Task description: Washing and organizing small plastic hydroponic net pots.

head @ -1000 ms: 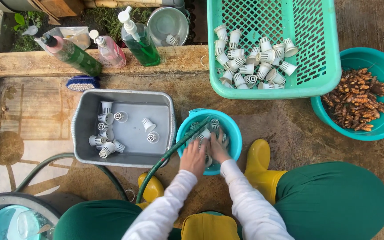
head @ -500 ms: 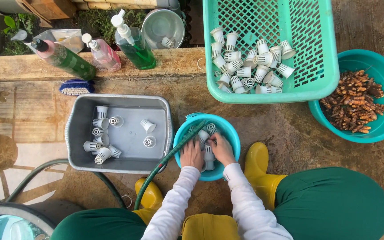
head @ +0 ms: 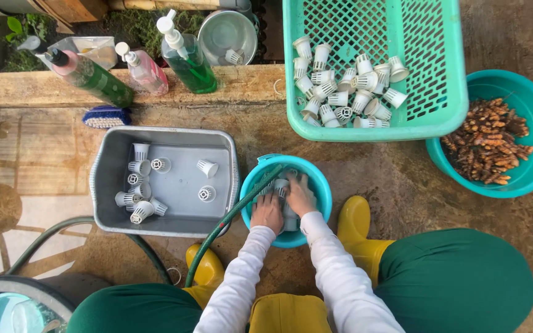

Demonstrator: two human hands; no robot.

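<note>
I'm squatting on a wet concrete floor (head: 402, 179). Both my hands, left hand (head: 268, 213) and right hand (head: 300, 196), are together in the small teal basin (head: 316, 185), closed on white net cups (head: 280, 185). Many cups already sit in the green basket (head: 445, 117); several wait in the grey tub (head: 103, 185), so I judge it about halfway.

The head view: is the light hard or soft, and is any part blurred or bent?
Head view: soft, even daylight, only faint shadows; both hands, left hand and right hand, in the small basin look sharp; a pale bright patch lies on the wet floor at left; the basket edges slant outward, a wide-lens effect.
</note>
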